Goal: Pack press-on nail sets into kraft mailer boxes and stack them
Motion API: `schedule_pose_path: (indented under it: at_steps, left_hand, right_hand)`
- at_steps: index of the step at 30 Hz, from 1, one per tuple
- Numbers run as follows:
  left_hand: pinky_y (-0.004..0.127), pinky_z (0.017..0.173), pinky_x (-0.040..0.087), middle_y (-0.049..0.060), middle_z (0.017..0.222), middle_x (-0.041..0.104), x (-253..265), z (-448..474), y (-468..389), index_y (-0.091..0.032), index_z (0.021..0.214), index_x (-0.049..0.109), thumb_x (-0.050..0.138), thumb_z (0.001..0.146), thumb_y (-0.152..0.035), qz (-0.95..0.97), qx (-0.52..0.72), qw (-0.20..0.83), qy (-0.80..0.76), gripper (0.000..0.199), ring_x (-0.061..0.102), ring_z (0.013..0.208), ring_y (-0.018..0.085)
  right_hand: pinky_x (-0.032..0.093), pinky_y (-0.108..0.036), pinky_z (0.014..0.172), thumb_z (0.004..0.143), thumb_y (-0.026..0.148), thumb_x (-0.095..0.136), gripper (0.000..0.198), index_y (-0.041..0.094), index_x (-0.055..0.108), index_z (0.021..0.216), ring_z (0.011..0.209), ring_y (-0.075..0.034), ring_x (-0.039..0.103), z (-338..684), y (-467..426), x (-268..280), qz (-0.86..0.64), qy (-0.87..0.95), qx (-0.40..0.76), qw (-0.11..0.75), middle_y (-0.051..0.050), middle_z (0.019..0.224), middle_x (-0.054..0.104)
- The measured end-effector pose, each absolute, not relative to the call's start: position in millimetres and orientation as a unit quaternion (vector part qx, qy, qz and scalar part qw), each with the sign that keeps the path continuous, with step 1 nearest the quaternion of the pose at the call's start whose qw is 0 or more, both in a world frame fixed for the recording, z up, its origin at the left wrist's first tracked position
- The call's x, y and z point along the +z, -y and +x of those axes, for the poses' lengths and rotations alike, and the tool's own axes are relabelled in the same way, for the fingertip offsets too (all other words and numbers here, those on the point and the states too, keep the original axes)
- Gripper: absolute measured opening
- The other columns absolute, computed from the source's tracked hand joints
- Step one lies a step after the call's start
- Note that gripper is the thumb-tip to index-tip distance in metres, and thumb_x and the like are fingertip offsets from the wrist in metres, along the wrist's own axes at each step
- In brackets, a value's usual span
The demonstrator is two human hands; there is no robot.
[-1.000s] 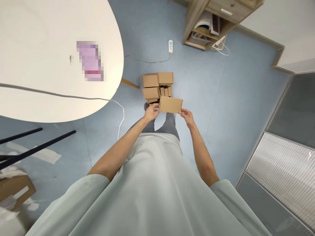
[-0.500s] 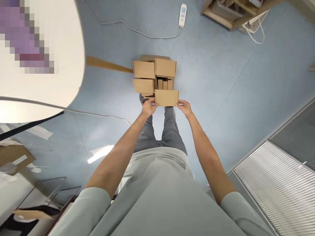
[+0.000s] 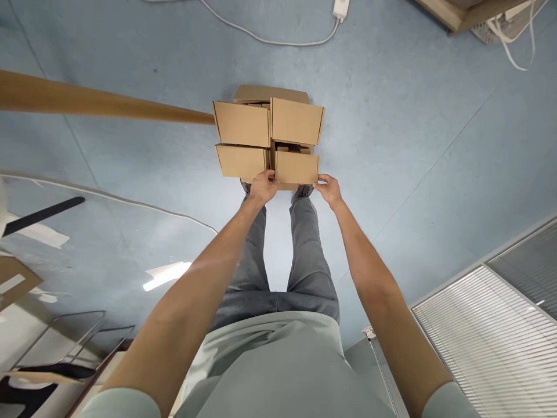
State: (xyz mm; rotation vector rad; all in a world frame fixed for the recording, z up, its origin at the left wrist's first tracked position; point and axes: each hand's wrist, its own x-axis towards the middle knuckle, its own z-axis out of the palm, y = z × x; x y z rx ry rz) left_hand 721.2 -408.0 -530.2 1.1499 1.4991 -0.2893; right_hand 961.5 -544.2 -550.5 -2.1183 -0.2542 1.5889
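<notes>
A small brown cardboard box (image 3: 297, 168) is held level at its two near corners, at the near right of a cluster of boxes. My left hand (image 3: 263, 187) pinches its left edge, thumb on top. My right hand (image 3: 328, 188) grips the right edge between thumb and fingers. Three similar boxes lie beside it: a far left box (image 3: 242, 124), a far right box (image 3: 296, 121) and a near left box (image 3: 242, 161). They rest on a bigger open carton (image 3: 270, 94). More brown cardboard edges show in the gap behind the held box; their kind is partly hidden.
The carton stands on the blue floor (image 3: 391, 116) right in front of my shoes (image 3: 302, 191). A wooden leg (image 3: 108, 103) reaches in from the left. A white cable (image 3: 278, 42) with a white plug unit (image 3: 340, 8) lies beyond. A wooden shelf corner (image 3: 461, 17) is at upper right.
The held box has moved away from my body, over the carton, and covers more of the cardboard inside. My view has shifted closer, and the white tabletop has mostly left it.
</notes>
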Motion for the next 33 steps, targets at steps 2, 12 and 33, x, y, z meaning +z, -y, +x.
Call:
schedule_pose_path:
  at_steps: [2, 12, 33]
  left_hand:
    - [0.042, 0.114, 0.055, 0.011, 0.126, 0.080, -539, 719, 406, -0.016, 0.122, 0.077, 0.071, 0.087, -0.011, 0.483, -0.119, 0.580, -0.645, 0.036, 0.074, 0.120, 0.028]
    - [0.046, 0.112, 0.056, 0.012, 0.115, 0.082, -478, 721, 407, -0.016, 0.117, 0.080, 0.068, 0.087, -0.013, 0.496, -0.126, 0.582, -0.632, 0.032, 0.077, 0.113, 0.030]
    - [0.049, 0.105, 0.061, 0.015, 0.121, 0.083, -188, 679, 451, -0.023, 0.087, 0.069, 0.083, 0.073, -0.055, 0.435, 0.166, 0.664, -0.585, 0.038, 0.080, 0.111, 0.034]
  right_hand:
    - [0.063, -0.050, 0.108, 0.076, 0.042, 0.093, 0.048, 0.019, 0.080, 0.116, 0.110, -0.027, 0.077, 957, 540, -559, -0.761, 0.069, 0.592, 0.258, -0.007, 0.120, 0.080]
    - [0.062, -0.053, 0.108, 0.075, 0.029, 0.089, 0.043, 0.020, 0.077, 0.116, 0.116, -0.029, 0.077, 920, 531, -532, -0.772, 0.024, 0.585, 0.245, -0.011, 0.126, 0.078]
    - [0.060, -0.040, 0.093, 0.065, 0.041, 0.088, 0.023, 0.025, 0.074, 0.073, 0.087, -0.024, 0.074, 931, 509, -228, -0.720, 0.240, 0.563, 0.328, -0.005, 0.086, 0.082]
